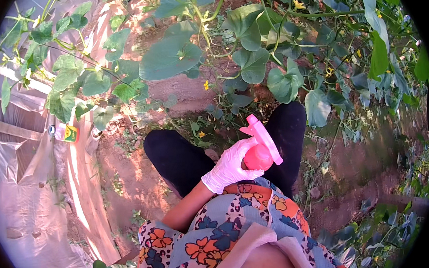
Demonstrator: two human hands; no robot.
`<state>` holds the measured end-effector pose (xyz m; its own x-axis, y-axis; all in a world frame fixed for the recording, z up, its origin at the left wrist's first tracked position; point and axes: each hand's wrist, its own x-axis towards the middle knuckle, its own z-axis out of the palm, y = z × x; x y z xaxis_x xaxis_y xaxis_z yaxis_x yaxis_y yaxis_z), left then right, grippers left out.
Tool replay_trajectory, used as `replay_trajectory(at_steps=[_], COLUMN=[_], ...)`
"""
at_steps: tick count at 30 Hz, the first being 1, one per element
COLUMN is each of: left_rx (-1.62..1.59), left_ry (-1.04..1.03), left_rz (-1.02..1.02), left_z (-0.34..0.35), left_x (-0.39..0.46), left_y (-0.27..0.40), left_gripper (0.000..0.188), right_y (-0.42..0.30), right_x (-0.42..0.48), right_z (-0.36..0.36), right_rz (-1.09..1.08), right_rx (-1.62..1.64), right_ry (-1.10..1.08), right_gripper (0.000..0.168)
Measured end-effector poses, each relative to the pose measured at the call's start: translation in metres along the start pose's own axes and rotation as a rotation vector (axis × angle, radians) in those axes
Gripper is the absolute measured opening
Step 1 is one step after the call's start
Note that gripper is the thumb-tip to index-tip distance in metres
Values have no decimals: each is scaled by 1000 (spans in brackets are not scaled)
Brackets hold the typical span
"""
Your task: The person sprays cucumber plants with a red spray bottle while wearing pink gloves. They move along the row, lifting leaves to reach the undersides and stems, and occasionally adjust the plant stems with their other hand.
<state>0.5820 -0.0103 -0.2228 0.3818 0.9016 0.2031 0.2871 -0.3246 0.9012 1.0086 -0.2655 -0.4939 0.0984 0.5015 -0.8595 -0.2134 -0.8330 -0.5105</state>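
My left hand (230, 166), in a thin white glove, is wrapped around a pink trigger spray bottle (259, 157). The bottle is held in front of my body, between my knees, with its pink spray head (262, 138) toward the camera. Its lower part is hidden under the head and my fingers. My right hand is out of view. Beyond my knees, broad-leaved vines with yellow flowers (206, 85) grow over the soil.
Dense vines (344, 69) rise at the right. At left, plastic sheeting (25, 207) lies along wooden boards (88, 202). A small labelled bottle (67, 133) with a dark cap stands or lies there; I cannot tell which. Bare soil (126, 203) shows between boards and legs.
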Motion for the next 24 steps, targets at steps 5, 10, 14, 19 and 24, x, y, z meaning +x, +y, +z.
replay_trajectory(at_steps=[5,10,14,19,24], left_rx=[142,78,-124,-364,657], left_ry=[-35,-173,-311,109,363], left_rz=[154,189,106,-216,-459], left_z=[2,18,14,-44,-98], left_x=[11,16,17,30,99], left_y=[3,7,15,-59,-163], left_gripper=[81,81,68,34,66], right_y=[-259,-340,-321,-309,-328], right_x=[-143,-199,-185,-185,-197], right_z=[111,239,282,284,289], right_rz=[-733,-1169,-1200,-1049,-1219], right_rx=[-55,-767,-402,-236,-514], right_ry=[143,-399,-501,-402,-441], right_gripper=[27,67,65,51,42])
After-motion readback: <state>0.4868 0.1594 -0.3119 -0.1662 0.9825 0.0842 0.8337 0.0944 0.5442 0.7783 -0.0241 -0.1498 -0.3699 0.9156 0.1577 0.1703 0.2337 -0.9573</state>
